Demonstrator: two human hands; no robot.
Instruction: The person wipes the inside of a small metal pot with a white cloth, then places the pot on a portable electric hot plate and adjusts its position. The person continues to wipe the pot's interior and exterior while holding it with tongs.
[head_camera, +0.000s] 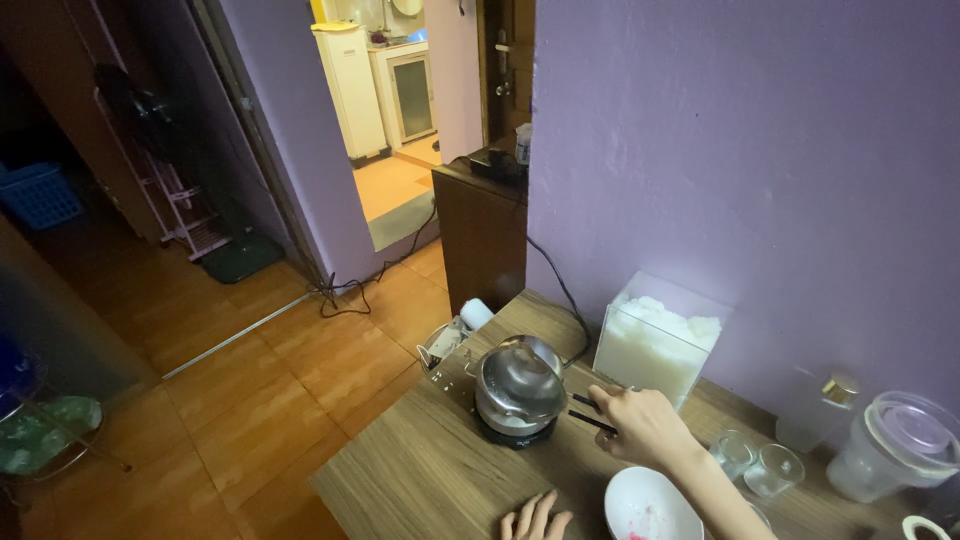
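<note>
My right hand (642, 424) is closed on the dark handle (585, 411) of a small steel pot (519, 382). The pot sits on a small black electric burner (515, 432) on the wooden table (430, 470). My left hand (534, 520) rests flat at the table's near edge, only the fingers showing, holding nothing. A white bowl (647, 505) with pink traces lies below my right forearm. A clear box of white flakes (655, 345) stands just behind my right hand against the purple wall.
Two small glass cups (757, 462), a clear bottle with a gold cap (818, 410) and a lidded plastic jug (895, 447) stand at the right. A cord (556, 280) runs up the wall to a dark cabinet (482, 235). Tiled floor and a doorway lie to the left.
</note>
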